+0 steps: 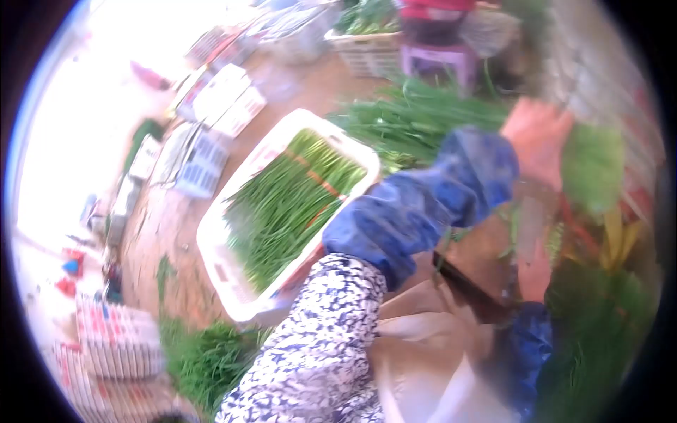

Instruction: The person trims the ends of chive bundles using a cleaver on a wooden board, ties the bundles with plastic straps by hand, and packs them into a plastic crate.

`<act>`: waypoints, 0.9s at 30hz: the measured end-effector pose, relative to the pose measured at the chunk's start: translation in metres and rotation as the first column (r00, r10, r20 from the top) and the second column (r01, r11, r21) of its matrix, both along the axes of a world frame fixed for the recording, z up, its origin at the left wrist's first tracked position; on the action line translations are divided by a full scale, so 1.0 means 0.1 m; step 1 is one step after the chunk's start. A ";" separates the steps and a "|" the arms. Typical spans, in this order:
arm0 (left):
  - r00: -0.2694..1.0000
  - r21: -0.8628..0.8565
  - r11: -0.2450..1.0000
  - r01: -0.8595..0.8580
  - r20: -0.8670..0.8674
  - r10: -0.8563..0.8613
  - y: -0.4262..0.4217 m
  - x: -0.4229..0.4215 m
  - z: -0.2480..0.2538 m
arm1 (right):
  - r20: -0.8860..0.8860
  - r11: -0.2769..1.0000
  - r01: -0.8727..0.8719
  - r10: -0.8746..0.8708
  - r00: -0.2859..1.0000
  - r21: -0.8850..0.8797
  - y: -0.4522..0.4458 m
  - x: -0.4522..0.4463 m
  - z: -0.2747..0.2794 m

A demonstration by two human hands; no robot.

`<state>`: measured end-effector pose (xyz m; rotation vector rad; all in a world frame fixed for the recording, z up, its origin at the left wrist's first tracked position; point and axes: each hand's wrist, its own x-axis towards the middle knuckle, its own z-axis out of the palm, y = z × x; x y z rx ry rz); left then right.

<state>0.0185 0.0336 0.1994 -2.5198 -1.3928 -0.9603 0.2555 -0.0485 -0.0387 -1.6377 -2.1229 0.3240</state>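
My left hand [539,137], in a blue sleeve cover, reaches across to the upper right, at the end of a pile of long green stalks [430,116]. A broad green leafy piece [594,166] lies just right of it. Motion blur hides whether its fingers hold anything. Below it is my right hand [534,271], also blurred, near loose greens and yellow strips [620,236]. What its fingers do cannot be made out. A white basket [220,271] at centre left holds banded bunches of green stalks [282,204].
More greens lie at lower left [211,356] and lower right [599,345]. White crates [229,102] line the floor at upper left. A basket of greens [363,53] and a purple stool [441,56], with a person in red on it, stand at the top.
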 end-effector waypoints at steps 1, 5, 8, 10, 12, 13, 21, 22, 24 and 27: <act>0.999 0.024 0.999 0.033 -0.016 -0.033 -0.01 0.01 -0.32 | 0.037 0.996 0.034 -0.031 0.999 -0.080 -0.02 0.05 -0.27; 0.987 -0.516 0.845 -0.139 -0.144 0.075 -0.24 -0.02 -1.71 | 0.161 0.935 0.150 -0.102 0.982 -0.322 -0.13 0.09 -0.33; 0.984 -0.550 0.825 -0.132 -0.172 0.043 -0.36 0.16 -2.29 | 0.028 0.981 0.163 -0.161 0.987 -0.102 -0.25 0.62 -0.89; 0.976 -0.527 0.835 -0.158 -0.212 0.051 -0.30 -0.01 -2.04 | -0.123 0.937 0.312 -0.332 0.935 -0.156 -0.01 0.37 -0.41; 0.986 -0.442 0.894 -0.074 -0.167 -0.001 -0.29 -0.02 -1.98 | -0.433 0.944 0.287 -0.331 0.839 -0.164 0.14 0.43 -0.28; 0.969 -0.519 0.846 -0.121 -0.247 -0.013 -0.30 0.04 -1.89 | -0.515 0.876 0.307 -0.470 0.717 -0.372 0.06 0.29 0.10; 0.962 -0.527 0.846 -0.079 -0.262 -0.073 -0.06 0.49 -2.45 | -0.574 0.901 0.293 -0.431 0.696 -0.321 -0.23 0.16 0.49; 0.963 -0.534 0.842 -0.079 -0.260 -0.075 0.05 0.50 -2.33 | -0.569 0.898 0.293 -0.435 0.697 -0.328 -0.23 0.16 0.55; 0.963 -0.683 0.722 -0.114 -0.254 -0.088 0.00 0.54 -1.97 | -0.404 0.906 0.369 -0.423 0.811 -0.208 -0.56 0.09 0.78; 0.967 -0.511 0.859 -0.035 -0.234 -0.100 -0.15 0.67 -2.11 | -0.377 0.889 0.399 -0.457 0.806 -0.224 -0.60 0.11 0.73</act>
